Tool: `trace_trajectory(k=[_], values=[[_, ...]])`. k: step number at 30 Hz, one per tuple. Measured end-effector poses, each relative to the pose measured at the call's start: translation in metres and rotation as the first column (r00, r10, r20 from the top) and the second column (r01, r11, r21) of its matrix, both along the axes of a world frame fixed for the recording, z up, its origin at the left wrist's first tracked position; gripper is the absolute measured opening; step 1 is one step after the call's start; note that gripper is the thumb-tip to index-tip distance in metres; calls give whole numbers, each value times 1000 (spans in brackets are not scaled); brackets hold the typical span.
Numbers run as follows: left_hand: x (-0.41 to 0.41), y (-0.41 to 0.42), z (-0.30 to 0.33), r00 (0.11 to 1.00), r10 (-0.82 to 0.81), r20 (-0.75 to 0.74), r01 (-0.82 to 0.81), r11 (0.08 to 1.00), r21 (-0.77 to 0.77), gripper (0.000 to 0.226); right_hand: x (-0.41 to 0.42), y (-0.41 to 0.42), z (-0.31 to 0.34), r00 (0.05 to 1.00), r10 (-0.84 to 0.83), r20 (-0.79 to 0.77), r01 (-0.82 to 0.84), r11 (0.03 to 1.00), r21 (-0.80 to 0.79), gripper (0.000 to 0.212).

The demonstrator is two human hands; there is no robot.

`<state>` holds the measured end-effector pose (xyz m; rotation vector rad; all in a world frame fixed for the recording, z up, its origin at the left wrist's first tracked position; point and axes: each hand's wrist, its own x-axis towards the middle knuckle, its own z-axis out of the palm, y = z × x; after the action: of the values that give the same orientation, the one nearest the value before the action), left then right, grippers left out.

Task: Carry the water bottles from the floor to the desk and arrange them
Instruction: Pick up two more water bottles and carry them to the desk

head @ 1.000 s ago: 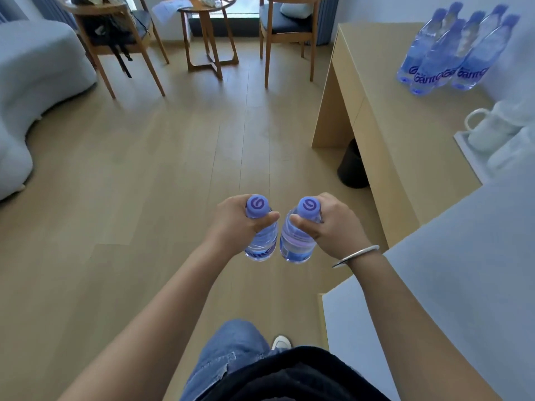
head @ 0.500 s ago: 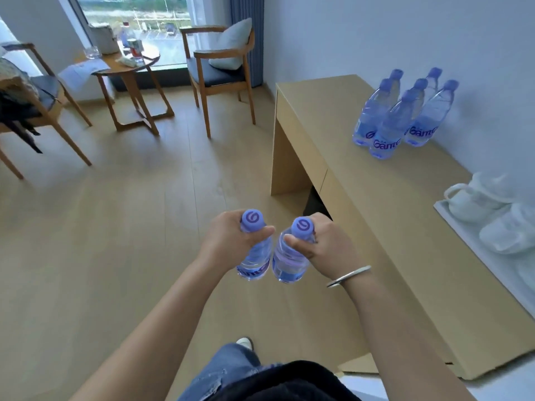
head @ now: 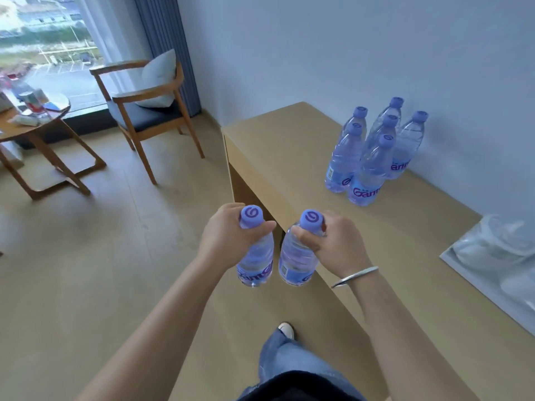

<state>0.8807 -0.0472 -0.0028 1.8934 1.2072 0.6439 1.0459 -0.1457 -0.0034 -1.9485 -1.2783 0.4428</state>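
Gripping one water bottle in each hand, you stand at the near edge of the desk. Your left hand (head: pixel 228 238) has its fingers (head: pixel 262 227) curled round the neck of the left bottle (head: pixel 256 263), just below its purple cap. Your right hand (head: pixel 333 241) holds the right bottle (head: pixel 296 263) the same way, thumb across the neck, with a silver bangle (head: pixel 354 276) on that wrist. Both bottles hang upright, side by side and close together but not touching, over the floor (head: pixel 86 256) just in front of the surface (head: pixel 289 146) edge.

On the surface, near the wall, stands a cluster of six bottles (head: pixel 373 151), all upright and packed close, the nearest one showing its purple label. They are well apart from the two you carry. To the right, at the picture's edge, lies a white tray (head: pixel 457 264) with blurred white cups on it.

Further back on the left stand a wooden armchair (head: pixel 144 111) with a pale cushion, and a round side table (head: pixel 37 125) carrying small items too blurred to tell. Your shoe (head: pixel 286 331) and blue jeans show below your arms.
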Motion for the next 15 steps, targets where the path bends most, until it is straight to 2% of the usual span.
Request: trace_trajectory(k=[3,6,9,15], values=[[33,41,0,1000,-19,-17,19,999,33,48,29,46,1,999,12,-36,-12,1000,22,39],[65,84,6,999,-41,-25,40,998,-41,39,57,89,5,1000,11,-17,-11,1000,26,40],[98,131,14,999,-34,10,34,997,-65,30,85,130,7,999,-39,-21,40,999,30,41],[153,194,17,997,-67,40,69,996,-47,26,124,193,10,984,-180,3,180,984,13,43]])
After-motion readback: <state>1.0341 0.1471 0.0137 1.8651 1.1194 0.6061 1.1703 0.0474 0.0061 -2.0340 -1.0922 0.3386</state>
